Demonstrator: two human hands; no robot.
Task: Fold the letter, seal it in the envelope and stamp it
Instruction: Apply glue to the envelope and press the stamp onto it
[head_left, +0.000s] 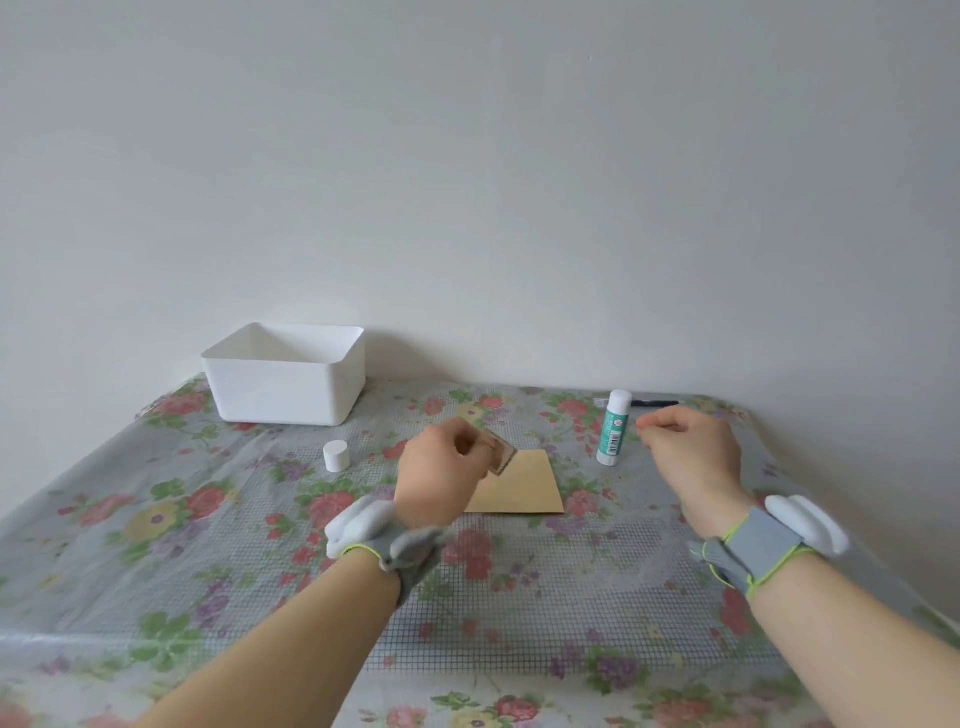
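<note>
Your left hand (441, 467) pinches a small stamp (498, 454) just above the brown envelope (524, 488) on the floral tabletop (208, 545).
Your right hand (691, 452) hovers off to the right, its fingers curled in with nothing visible in them. The envelope lies flat, and your left hand hides its near-left corner. Just beyond your right hand a glue stick (613, 431) stands upright. A small white cap (336, 455) sits left of the envelope, and a white bin (285, 384) stands far left by the wall.
</note>
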